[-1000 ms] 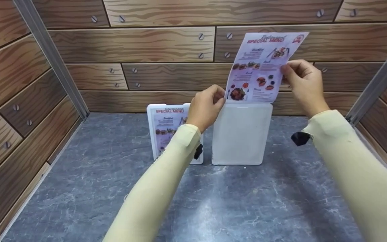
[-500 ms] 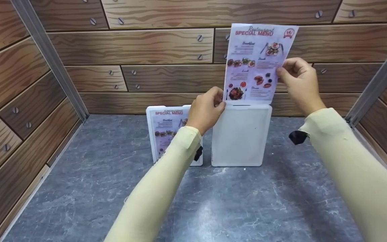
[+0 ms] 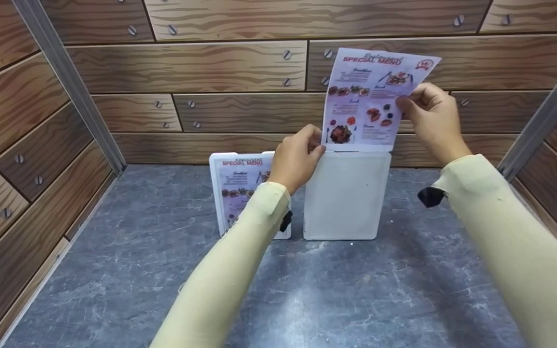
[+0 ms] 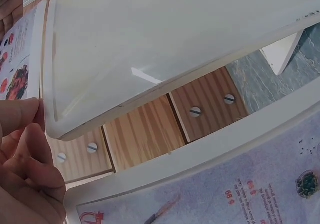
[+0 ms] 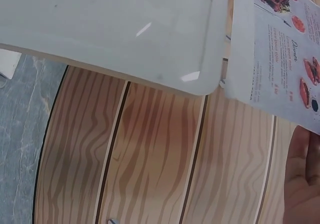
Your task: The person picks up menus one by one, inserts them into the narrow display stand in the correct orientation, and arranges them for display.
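Note:
A printed menu sheet (image 3: 360, 104) stands above a blank white menu holder (image 3: 344, 195), its lower edge at the holder's top edge. My left hand (image 3: 297, 157) pinches the sheet's lower left corner, close to the holder's top left corner. Farther up, my right hand (image 3: 432, 121) grips the sheet's right edge between thumb and fingers. The sheet's top leans back and to the right. In the right wrist view, a narrow gap separates the sheet (image 5: 280, 59) from the holder (image 5: 125, 29). Whether the sheet's edge enters the holder cannot be told.
Left of the blank holder stands a second white holder (image 3: 214, 193) with a similar menu inside, partly hidden by my left arm. Both stand on a grey marbled tabletop (image 3: 153, 261). Wood-patterned walls (image 3: 240, 111) enclose the back and sides.
The sheet first swung up and leftward, showing a slot in the holder's top. Now its top has tipped back and right, and its lower edge covers most of that slot. Both hands keep their hold.

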{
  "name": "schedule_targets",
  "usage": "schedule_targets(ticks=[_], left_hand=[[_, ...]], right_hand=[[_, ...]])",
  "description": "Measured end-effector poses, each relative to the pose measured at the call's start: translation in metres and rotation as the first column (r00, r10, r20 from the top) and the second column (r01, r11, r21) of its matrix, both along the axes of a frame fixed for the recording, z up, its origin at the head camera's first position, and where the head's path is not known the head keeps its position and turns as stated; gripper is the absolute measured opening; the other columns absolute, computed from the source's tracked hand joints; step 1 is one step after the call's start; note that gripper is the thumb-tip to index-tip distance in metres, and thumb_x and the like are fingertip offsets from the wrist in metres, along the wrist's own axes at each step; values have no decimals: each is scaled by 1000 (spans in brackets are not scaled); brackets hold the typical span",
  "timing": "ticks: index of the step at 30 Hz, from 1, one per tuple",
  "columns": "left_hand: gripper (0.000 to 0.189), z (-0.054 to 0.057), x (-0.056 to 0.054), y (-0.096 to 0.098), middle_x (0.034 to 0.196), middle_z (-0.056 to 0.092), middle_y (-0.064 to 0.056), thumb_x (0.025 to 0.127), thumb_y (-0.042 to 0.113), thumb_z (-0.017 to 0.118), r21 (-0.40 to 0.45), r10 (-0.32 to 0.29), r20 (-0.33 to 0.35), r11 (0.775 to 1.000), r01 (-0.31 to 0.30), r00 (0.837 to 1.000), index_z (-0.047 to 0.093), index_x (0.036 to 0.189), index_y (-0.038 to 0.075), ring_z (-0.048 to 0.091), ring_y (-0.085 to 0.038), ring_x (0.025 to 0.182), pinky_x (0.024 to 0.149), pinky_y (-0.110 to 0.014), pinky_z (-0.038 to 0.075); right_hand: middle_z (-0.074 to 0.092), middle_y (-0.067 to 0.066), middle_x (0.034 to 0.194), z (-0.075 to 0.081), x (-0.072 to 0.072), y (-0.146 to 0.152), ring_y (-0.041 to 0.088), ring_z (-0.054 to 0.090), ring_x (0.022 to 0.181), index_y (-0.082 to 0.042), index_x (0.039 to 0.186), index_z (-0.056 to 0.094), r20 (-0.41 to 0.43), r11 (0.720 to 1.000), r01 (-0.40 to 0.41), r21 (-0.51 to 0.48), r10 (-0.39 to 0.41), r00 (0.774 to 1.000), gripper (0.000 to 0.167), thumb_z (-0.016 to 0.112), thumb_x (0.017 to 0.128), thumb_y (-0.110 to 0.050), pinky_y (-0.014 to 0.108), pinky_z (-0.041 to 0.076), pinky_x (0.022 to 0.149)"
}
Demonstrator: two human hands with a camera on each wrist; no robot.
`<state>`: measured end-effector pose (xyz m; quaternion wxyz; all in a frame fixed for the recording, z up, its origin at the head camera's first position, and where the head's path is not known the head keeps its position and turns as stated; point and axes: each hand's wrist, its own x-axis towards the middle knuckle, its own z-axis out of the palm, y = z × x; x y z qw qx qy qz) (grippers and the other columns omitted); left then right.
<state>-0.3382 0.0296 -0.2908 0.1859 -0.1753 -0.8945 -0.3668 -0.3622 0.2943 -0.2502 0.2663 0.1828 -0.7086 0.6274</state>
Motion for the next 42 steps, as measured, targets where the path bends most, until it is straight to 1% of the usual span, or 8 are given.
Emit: schedule_targets(ticks=[5,12,15,19,23,28,34,42], left_hand=[[15,0,0,0,101,75,3,101,22,70,-2,10,10,1000,-10,1000,69,114,18,68,-10,90,81,-31,54],[14,1,0,2,103,75,3,101,22,70,5,15,20,1000,-15,1000,68,114,18,68,-11,91,82,-30,54],[14,0,1,2,105,76,3,101,21,69,0,16,14,1000,-16,1000,68,114,17,69,-11,92,83,-30,54],[14,0,1,2,105,76,3,101,22,69,-8,21,6,1000,-21,1000,69,114,18,69,-11,92,83,-30,55],[13,0,0,2,104,76,3,101,21,69,-20,20,-1,1000,-20,1000,69,114,17,69,-11,91,83,-30,54],[11,-1,-1,2,101,74,3,101,20,68,-23,5,-24,1000,-5,1000,70,111,15,67,-10,90,82,-28,53],[14,1,0,-1,100,71,2,104,25,64,2,2,-35,1000,-2,999,73,107,14,64,-9,87,79,-25,52],[18,11,2,-10,95,71,1,102,26,64,-130,54,-84,989,-65,995,78,101,14,61,-17,92,83,-33,50]], right_hand=[[71,-3,93,-2,-3,2,8,68,85,8,101,67,24,999,29,33,-30,999,15,71,97,-6,19,56,79],[74,0,94,3,-2,0,10,69,85,3,100,71,4,999,-39,-18,39,999,10,73,95,-6,19,57,79],[73,-1,94,2,-2,0,10,69,85,2,99,71,-3,1000,-15,8,15,1000,9,73,95,-7,19,56,79],[72,-1,95,-1,-2,0,9,68,86,0,98,71,19,1000,13,14,-14,1000,6,72,96,-6,18,56,79],[72,0,94,-8,-4,3,9,68,85,4,99,69,35,1000,18,11,-19,999,7,69,98,-4,19,56,79],[72,1,95,-15,-3,6,10,67,85,6,101,69,46,999,-16,-32,18,999,10,70,97,-2,20,56,78],[71,1,96,-14,2,4,11,66,87,-3,101,73,83,998,-32,-58,36,996,5,69,97,-1,20,56,79],[72,3,97,-12,7,-1,13,69,91,2,104,70,86,991,-105,-86,113,990,9,71,97,-3,21,57,80]])
